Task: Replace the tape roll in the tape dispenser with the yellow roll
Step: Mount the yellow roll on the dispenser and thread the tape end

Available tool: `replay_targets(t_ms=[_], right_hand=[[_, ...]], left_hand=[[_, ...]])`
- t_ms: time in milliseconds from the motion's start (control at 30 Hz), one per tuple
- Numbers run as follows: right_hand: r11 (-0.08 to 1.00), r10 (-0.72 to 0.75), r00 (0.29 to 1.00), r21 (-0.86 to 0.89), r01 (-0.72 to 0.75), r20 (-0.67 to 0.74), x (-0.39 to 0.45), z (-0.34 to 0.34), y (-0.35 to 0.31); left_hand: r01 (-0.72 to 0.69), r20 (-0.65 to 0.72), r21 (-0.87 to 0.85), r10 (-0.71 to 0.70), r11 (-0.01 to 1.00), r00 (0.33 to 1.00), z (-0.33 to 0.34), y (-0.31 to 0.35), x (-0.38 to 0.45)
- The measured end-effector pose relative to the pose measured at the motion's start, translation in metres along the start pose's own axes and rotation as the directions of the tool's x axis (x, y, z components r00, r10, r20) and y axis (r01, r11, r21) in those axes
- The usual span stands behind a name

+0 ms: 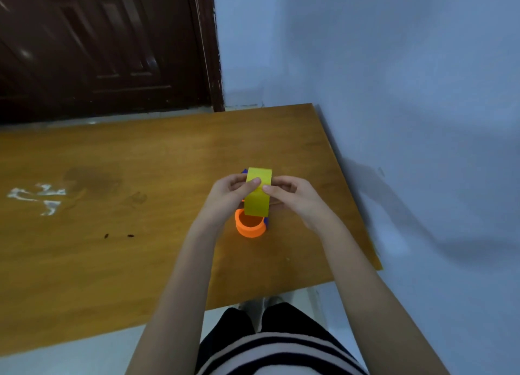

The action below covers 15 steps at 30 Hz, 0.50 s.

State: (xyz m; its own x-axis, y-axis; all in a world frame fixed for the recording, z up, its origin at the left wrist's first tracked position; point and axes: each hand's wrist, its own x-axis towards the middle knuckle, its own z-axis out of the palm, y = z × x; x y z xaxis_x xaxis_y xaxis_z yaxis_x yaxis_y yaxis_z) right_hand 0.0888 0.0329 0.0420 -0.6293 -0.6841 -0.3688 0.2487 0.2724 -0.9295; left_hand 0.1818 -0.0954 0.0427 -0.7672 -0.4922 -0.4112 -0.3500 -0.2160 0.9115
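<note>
Both thumbs are pressing on the near face of the yellow roll (258, 192), the left hand (229, 198) coming in from one side and the right hand (294, 196) from the other, with the remaining fingers (235, 182) curling round behind it. So both sets of fingers are clamping on the roll, which is standing on edge, raised above the desk (112, 163). Small blue parts are peeking out at the roll's upper left corner and just below its lower right corner; these are probably the tape dispenser (266, 222), though the hands and roll are hiding most of it, and I cannot tell whether the roll is already seating on it or only hovering in front.

Just beneath, an orange roll (250, 226) is lying flat on the desk, touching or nearly touching the blue part. It is likely the one taken out.

The main risk, as I judge it, is misalignment: the thumbs are covering the roll's face and the roll is blocking the view of the hub, so the person is working half blind, and a tilted roll could jam or pop out. The orange roll is sitting close under the work and could be knocked. The desk's right edge is also near, so a slipped roll might go over it to the floor.
</note>
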Motion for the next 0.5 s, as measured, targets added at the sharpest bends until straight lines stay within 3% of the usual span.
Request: replay_targets(t_ms=[200,333,500], right_hand=[[0.999,0.036,0.998,0.039,-0.034,-0.054,0.001,0.002,0.012],[0.972,0.175,0.967,-0.127,-0.2,-0.186,0.009,-0.001,0.027],[0.862,0.258,0.947,-0.396,-0.316,-0.193,0.024,0.006,0.052]], left_hand=[[-0.02,-0.122,-0.016,0.018,1.0,0.992,0.003,-0.012,-0.002],[0.019,-0.223,0.028,-0.013,0.999,0.975,-0.001,-0.014,-0.001],[0.063,-0.259,0.077,-0.041,0.995,0.965,-0.011,-0.026,-0.005]])
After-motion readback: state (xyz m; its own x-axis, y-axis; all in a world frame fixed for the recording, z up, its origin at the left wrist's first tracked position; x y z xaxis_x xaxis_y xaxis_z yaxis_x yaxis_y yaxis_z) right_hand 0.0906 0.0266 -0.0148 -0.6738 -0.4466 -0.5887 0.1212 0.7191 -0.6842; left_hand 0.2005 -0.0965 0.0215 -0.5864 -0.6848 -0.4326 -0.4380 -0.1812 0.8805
